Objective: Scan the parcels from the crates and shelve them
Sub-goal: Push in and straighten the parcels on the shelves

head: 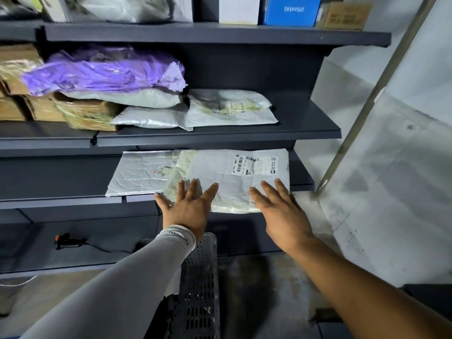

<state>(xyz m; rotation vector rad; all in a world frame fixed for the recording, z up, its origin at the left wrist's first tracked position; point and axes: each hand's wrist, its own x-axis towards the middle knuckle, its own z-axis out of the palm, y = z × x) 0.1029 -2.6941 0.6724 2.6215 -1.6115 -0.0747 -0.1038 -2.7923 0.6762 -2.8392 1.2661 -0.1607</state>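
Head view: both hands flat, fingers spread and straight, on a white mailer parcel [227, 177] at the front edge of the dark shelf [61, 177], toward its right end. Left hand [188, 204] presses the parcel's near left part, grey sleeve [127, 277] on that arm; right hand [276, 206] presses its near right corner, ring on one finger. Parcel overhangs the shelf's front edge slightly and overlaps a second white mailer [139, 172] to its left. Shipping label [254, 165] faces up near the parcel's far right. Black perforated crate [198, 289] stands below, between the arms. Handheld scanner [64, 241] lies on the lowest shelf, left side. Shelf above carries a purple bag [97, 69] and more white mailers.
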